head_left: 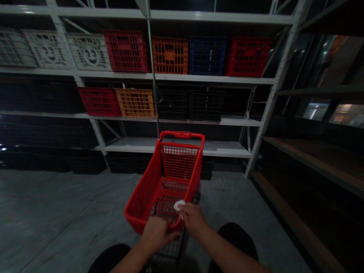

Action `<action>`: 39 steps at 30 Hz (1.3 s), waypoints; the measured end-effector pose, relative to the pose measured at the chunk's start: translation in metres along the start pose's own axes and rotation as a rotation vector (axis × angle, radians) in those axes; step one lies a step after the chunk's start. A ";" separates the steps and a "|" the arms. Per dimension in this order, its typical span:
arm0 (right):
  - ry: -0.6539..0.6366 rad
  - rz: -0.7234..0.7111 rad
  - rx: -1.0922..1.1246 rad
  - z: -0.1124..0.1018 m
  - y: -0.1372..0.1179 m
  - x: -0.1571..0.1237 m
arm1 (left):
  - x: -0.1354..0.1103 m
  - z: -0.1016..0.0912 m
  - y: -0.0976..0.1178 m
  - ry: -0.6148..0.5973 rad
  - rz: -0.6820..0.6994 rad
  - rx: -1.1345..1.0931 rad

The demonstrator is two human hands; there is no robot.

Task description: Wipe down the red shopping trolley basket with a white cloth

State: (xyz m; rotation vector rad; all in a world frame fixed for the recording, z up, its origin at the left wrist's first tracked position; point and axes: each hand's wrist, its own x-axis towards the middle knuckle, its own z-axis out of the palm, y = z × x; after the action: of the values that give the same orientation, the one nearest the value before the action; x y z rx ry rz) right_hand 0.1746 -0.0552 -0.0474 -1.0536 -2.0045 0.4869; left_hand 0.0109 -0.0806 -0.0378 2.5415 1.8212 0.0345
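Note:
A red plastic shopping basket [148,189] stands on the floor right in front of me, its handle raised at the far end. My left hand [157,234] is closed over the basket's near rim. My right hand [192,219] is beside it at the same rim, its fingers pinched on a small white thing [179,205] that looks like a cloth or a wad of paper. The basket's mesh floor shows and I see nothing lying in it. My knees appear dark at the bottom of the view.
A white metal rack [210,80] faces me, holding red, orange, blue, black and white crates [170,55] on its shelves. A darker wooden shelf unit [313,155] runs along the right. Grey concrete floor [57,212] spreads to the left.

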 end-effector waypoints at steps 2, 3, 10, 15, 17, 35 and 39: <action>-0.066 -0.065 0.003 0.005 -0.007 -0.013 | -0.002 0.001 -0.004 0.016 0.029 -0.009; -0.094 -0.094 -0.015 0.004 -0.007 -0.013 | -0.003 0.001 -0.005 0.021 0.040 -0.011; -0.045 0.075 -0.348 -0.038 0.037 0.065 | -0.009 0.004 -0.017 0.047 0.083 0.016; 0.008 0.094 -0.387 -0.026 0.026 0.061 | -0.011 0.010 -0.028 0.094 0.141 0.001; -0.037 0.016 -0.344 -0.007 0.010 0.036 | -0.011 0.013 -0.033 0.110 0.155 0.004; -0.106 0.082 -0.616 -0.041 0.028 0.089 | 0.000 -0.015 -0.075 0.062 0.079 -0.072; -0.050 -0.159 -0.551 -0.002 0.002 0.078 | 0.027 -0.026 -0.042 0.028 -0.165 -0.095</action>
State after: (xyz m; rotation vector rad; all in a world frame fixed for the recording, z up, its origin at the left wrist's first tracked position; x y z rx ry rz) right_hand 0.1517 0.0094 -0.0103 -1.1916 -2.3078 -0.1402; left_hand -0.0206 -0.0413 -0.0124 2.3317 1.9818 0.1513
